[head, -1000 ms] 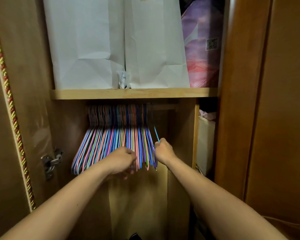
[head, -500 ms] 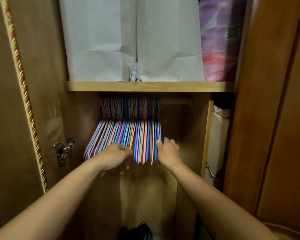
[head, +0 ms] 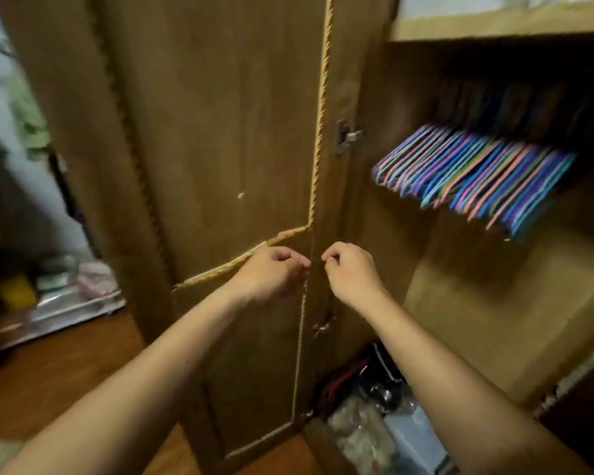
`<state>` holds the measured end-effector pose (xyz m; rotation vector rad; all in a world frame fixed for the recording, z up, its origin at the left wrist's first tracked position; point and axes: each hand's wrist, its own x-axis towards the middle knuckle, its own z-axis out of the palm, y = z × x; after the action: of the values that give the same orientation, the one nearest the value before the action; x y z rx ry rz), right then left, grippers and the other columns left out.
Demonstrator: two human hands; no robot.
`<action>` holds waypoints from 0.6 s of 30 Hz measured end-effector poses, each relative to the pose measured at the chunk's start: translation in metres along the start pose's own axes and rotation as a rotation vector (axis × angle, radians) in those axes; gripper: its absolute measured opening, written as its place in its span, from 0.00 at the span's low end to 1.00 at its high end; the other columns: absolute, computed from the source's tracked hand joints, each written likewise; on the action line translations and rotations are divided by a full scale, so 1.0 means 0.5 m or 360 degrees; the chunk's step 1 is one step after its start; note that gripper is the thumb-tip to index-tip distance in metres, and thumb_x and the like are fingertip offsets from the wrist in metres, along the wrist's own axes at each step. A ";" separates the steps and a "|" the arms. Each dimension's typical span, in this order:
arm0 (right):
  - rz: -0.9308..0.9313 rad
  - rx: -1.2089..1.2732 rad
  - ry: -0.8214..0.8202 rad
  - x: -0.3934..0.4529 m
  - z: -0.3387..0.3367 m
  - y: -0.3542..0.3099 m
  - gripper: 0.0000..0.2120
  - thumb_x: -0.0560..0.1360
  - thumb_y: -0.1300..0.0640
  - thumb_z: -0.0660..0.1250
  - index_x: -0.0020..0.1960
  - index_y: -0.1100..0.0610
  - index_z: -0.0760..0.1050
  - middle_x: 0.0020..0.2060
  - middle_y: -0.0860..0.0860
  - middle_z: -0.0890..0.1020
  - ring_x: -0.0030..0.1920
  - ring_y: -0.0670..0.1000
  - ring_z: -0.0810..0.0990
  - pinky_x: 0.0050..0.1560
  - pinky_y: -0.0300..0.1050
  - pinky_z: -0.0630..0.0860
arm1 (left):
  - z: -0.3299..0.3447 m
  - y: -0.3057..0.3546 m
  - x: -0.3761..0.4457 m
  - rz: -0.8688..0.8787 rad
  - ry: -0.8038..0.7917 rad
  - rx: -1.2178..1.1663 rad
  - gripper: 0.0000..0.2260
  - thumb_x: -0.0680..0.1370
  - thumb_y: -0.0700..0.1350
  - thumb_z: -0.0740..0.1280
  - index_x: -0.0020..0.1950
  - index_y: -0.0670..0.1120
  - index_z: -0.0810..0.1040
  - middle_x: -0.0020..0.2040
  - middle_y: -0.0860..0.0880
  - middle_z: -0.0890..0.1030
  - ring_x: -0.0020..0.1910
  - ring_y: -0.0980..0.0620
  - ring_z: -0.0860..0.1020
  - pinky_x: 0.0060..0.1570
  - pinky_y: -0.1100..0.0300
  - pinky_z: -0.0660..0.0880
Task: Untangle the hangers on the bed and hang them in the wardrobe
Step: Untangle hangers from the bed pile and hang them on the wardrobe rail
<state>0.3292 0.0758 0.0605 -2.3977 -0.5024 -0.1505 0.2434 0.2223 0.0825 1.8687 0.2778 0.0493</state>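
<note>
A packed row of coloured hangers (head: 474,176) hangs inside the open wardrobe at the upper right, blurred by motion. Both of my hands are away from them, low in front of the open wardrobe door (head: 227,138). My left hand (head: 271,272) has loosely curled fingers and holds nothing. My right hand (head: 352,269) is close beside it, fingers also curled, with nothing in it. The bed is out of view.
A wooden shelf (head: 494,25) runs above the hangers. Bags and dark clutter (head: 374,406) lie on the wardrobe floor. The door carries a gold cord trim (head: 318,138) and a metal hinge (head: 347,137). Wooden floor (head: 48,371) and blurred objects lie at the left.
Both hands have left the hangers and dropped down and back. The view has swung left and downward, so the hangers now sit at the upper right and the door fills the middle.
</note>
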 end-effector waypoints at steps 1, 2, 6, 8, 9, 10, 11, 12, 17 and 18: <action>-0.0015 0.0029 -0.0158 -0.038 0.048 -0.015 0.10 0.79 0.58 0.59 0.46 0.48 0.78 0.51 0.50 0.80 0.53 0.53 0.78 0.54 0.43 0.73 | -0.022 -0.051 -0.053 -0.0134 0.0092 -0.0006 0.10 0.82 0.40 0.61 0.52 0.43 0.83 0.43 0.46 0.83 0.40 0.50 0.81 0.48 0.47 0.80; -0.0033 0.0045 -0.0326 -0.086 0.100 -0.043 0.11 0.80 0.57 0.59 0.46 0.49 0.79 0.51 0.50 0.80 0.52 0.53 0.78 0.52 0.43 0.74 | -0.050 -0.114 -0.117 -0.0262 0.0206 -0.0049 0.10 0.82 0.41 0.61 0.51 0.44 0.83 0.42 0.47 0.83 0.39 0.51 0.80 0.46 0.48 0.80; -0.0214 0.0041 -0.0755 -0.227 0.253 -0.134 0.12 0.80 0.57 0.58 0.48 0.50 0.80 0.50 0.50 0.79 0.52 0.52 0.77 0.49 0.42 0.72 | -0.131 -0.286 -0.337 -0.0569 0.0537 -0.0271 0.11 0.81 0.40 0.60 0.48 0.46 0.82 0.39 0.49 0.81 0.36 0.50 0.79 0.38 0.57 0.75; -0.0359 0.0002 -0.1008 -0.309 0.345 -0.200 0.11 0.80 0.56 0.58 0.47 0.49 0.79 0.50 0.50 0.81 0.50 0.53 0.78 0.46 0.42 0.71 | -0.170 -0.356 -0.471 -0.0702 0.0779 -0.0404 0.10 0.81 0.39 0.59 0.48 0.46 0.80 0.41 0.47 0.82 0.35 0.50 0.80 0.34 0.61 0.74; -0.0477 -0.0029 -0.1177 -0.376 0.405 -0.261 0.11 0.80 0.55 0.58 0.46 0.48 0.79 0.49 0.49 0.81 0.48 0.53 0.79 0.45 0.43 0.73 | -0.198 -0.399 -0.573 -0.0786 0.0958 -0.0476 0.10 0.81 0.39 0.59 0.48 0.46 0.80 0.41 0.47 0.82 0.33 0.50 0.79 0.33 0.62 0.72; -0.0511 -0.0074 -0.1301 -0.420 0.433 -0.299 0.12 0.80 0.54 0.57 0.47 0.47 0.79 0.49 0.49 0.81 0.46 0.52 0.79 0.44 0.44 0.75 | -0.208 -0.428 -0.637 -0.0826 0.1063 -0.0554 0.10 0.81 0.38 0.59 0.49 0.46 0.79 0.41 0.46 0.81 0.31 0.51 0.77 0.32 0.63 0.70; -0.0603 -0.0102 -0.1422 -0.472 0.467 -0.343 0.12 0.81 0.54 0.57 0.48 0.47 0.79 0.48 0.49 0.81 0.45 0.52 0.79 0.43 0.45 0.76 | -0.218 -0.456 -0.711 -0.0892 0.1179 -0.0649 0.10 0.80 0.37 0.58 0.49 0.45 0.79 0.40 0.46 0.80 0.30 0.51 0.75 0.31 0.63 0.68; -0.0745 -0.0131 -0.1571 -0.552 0.509 -0.407 0.12 0.81 0.54 0.57 0.48 0.47 0.79 0.47 0.50 0.82 0.46 0.53 0.79 0.44 0.47 0.77 | -0.228 -0.493 -0.814 -0.0957 0.1345 -0.0747 0.10 0.80 0.36 0.58 0.49 0.45 0.78 0.40 0.46 0.79 0.31 0.51 0.74 0.31 0.64 0.66; -0.1129 -0.0111 -0.2022 -0.869 0.626 -0.603 0.11 0.80 0.55 0.60 0.42 0.51 0.78 0.44 0.54 0.83 0.47 0.57 0.80 0.46 0.49 0.74 | -0.211 -0.620 -1.184 -0.1222 0.1929 -0.1010 0.09 0.81 0.40 0.59 0.50 0.45 0.79 0.40 0.47 0.79 0.32 0.50 0.77 0.33 0.63 0.69; -0.1192 -0.0124 -0.2106 -0.953 0.654 -0.638 0.10 0.79 0.55 0.61 0.41 0.51 0.78 0.43 0.53 0.83 0.46 0.57 0.81 0.47 0.49 0.75 | -0.197 -0.653 -1.268 -0.1275 0.2071 -0.1093 0.09 0.81 0.40 0.60 0.51 0.44 0.80 0.39 0.47 0.80 0.32 0.50 0.77 0.33 0.62 0.69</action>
<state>-0.2421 0.3581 -0.1122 -1.9399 -1.9533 1.1645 -0.4436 0.2707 -0.1278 0.7103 1.6304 0.7141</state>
